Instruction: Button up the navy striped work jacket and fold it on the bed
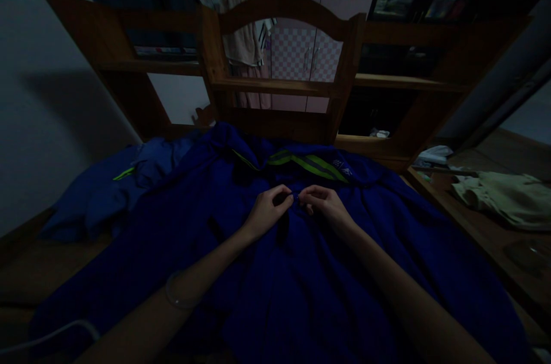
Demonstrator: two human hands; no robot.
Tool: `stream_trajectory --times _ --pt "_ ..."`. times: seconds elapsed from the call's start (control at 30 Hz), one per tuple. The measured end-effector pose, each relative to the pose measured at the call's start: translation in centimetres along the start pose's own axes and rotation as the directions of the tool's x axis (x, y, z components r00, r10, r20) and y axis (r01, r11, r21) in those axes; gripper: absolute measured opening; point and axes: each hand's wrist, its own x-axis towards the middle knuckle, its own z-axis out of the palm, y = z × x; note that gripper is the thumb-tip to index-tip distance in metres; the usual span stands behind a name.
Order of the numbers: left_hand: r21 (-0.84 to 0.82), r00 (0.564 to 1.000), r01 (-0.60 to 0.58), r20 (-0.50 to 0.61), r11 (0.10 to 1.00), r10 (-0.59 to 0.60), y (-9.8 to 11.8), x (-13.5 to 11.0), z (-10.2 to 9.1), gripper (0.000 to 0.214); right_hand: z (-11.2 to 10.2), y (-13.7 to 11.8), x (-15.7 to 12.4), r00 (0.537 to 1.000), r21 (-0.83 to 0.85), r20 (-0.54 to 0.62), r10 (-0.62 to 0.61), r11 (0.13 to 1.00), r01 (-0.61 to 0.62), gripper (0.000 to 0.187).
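Note:
A dark blue jacket (206,220) with a green-and-grey stripe lies spread out in front of me. At its front middle, just below the stripe, my left hand (271,210) pinches the jacket between thumb and forefinger. A finger's width to the right, my right hand (323,203) is also closed in a pinch at the jacket's front, its other fingers curled. Something small and shiny shows between the two fingertips; it is too dark to tell what it is. A clear bangle is around my left forearm.
More blue clothing (107,186) lies at the left by the wall. A wooden headboard with shelves (275,86) stands behind the jacket. Pale folded cloth (508,197) rests on a wooden surface at the right. A white cable (64,328) runs in at lower left.

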Motion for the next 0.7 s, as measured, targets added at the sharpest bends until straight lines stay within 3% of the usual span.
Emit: stream_trajectory --times 0.7 --pt "-0.171 0.996 0.090 0.020 0.981 -0.088 -1.1 0.5 0.0 0.025 0.0 -0.3 -0.1 1.000 -0.001 0.024 -0.017 1.000 0.018 0.019"
